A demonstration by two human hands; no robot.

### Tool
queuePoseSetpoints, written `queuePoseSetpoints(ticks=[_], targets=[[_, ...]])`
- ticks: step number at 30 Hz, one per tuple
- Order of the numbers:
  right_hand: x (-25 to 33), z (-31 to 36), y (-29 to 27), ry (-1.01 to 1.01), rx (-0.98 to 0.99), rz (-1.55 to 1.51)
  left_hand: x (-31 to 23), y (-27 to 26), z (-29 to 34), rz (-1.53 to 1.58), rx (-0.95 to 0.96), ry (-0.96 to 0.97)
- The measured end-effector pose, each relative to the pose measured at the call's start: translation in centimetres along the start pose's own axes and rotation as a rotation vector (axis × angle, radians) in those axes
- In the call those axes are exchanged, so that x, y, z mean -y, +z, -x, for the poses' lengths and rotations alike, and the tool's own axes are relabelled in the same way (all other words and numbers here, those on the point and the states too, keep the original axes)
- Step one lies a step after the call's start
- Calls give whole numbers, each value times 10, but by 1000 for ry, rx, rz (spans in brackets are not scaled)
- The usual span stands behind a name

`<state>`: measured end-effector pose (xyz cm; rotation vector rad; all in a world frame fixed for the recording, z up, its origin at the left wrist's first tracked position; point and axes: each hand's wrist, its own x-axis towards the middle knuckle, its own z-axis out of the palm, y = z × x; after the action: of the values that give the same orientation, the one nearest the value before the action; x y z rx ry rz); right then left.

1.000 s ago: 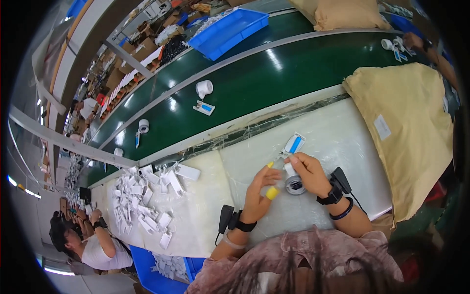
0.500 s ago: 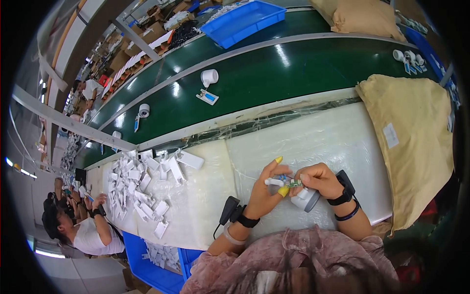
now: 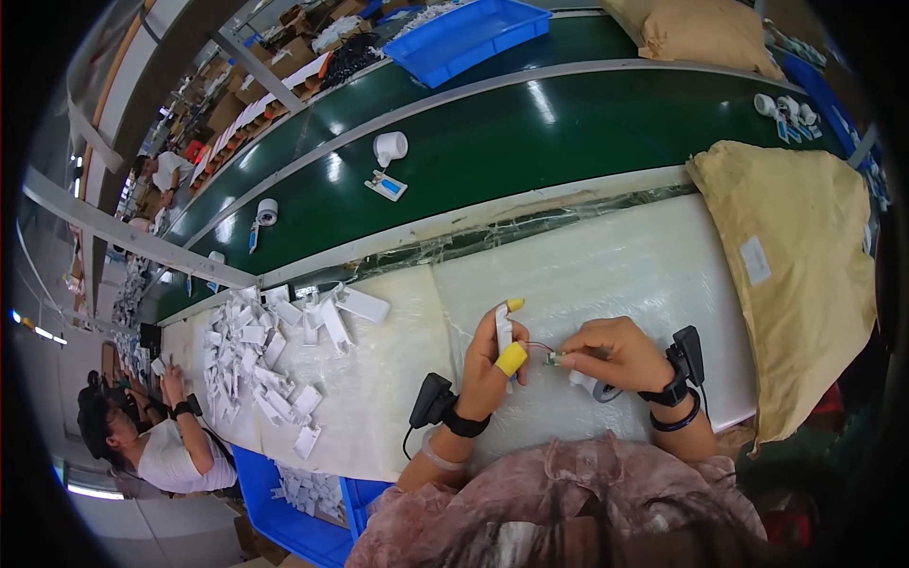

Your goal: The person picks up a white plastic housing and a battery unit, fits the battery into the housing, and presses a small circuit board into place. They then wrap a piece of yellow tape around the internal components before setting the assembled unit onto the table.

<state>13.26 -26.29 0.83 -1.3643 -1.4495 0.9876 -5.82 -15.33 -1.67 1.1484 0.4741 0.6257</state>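
Observation:
My left hand (image 3: 486, 377), with yellow covers on its thumb and a fingertip, is closed around a narrow white plastic piece (image 3: 505, 327). My right hand (image 3: 617, 352) pinches a small green circuit board (image 3: 555, 359) between thumb and finger. A thin reddish wire (image 3: 539, 346) runs across the gap between the two hands. Under my right hand lies a white and grey rounded housing (image 3: 606, 390), mostly covered by the fingers. Both hands are above the plastic-covered worktop (image 3: 653, 256).
To the left is a heap of white plastic parts (image 3: 251, 350), with a blue bin (image 3: 256, 483) below. Beyond the worktop, a green conveyor belt (image 3: 473, 142) carries white round units (image 3: 389, 148). A tan sack (image 3: 795, 256) sits right. A co-worker (image 3: 180, 454) works at left.
My hands have moved apart; the circuit board has come away from beside the white piece, showing the wire between. The white piece now stands more upright. Units on the belt have shifted slightly left.

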Motion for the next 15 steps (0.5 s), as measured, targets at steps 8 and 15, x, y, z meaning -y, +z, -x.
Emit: queuePoseSetpoints(ticks=[8, 15], targets=[[0, -2, 14, -278, -419, 660, 8, 4, -2, -92, -17, -40], [-2, -8, 21, -404, -560, 639, 15, 2, 3, 222, 89, -201]])
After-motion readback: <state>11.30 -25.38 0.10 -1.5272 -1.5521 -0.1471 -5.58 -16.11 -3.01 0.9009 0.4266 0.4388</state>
